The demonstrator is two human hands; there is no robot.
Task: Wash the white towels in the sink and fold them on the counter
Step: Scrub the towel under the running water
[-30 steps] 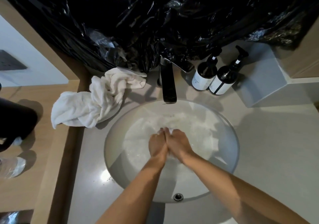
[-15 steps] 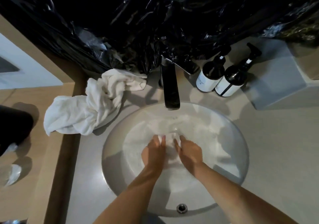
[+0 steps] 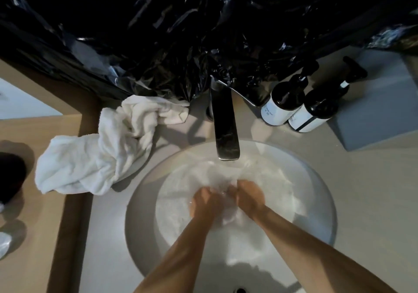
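Far left, we note a dark rounded object (image 3: 10,177) at the frame edge on the wooden ledge (image 3: 34,132); we cannot tell what it is. Next, a crumpled dry white towel (image 3: 99,150) lies heaped on the surface (image 3: 373,191), one end draped over the ledge, the other reaching toward the faucet base. Behind it hangs crinkled black plastic sheeting (image 3: 203,32).

Centre: the flat dark faucet spout (image 3: 225,132) juts over the round white sink (image 3: 140,225), which holds water. A second white towel (image 3: 228,216) lies submerged in the basin. We see the left hand (image 3: 203,202) and right hand (image 3: 250,196) side by side in the water, fingers curled and bunching the wet towel between them. The fingertips are blurred by water.

Right: two dark pump bottles (image 3: 294,102) with white labels stand touching, just beside a grey box (image 3: 373,116).
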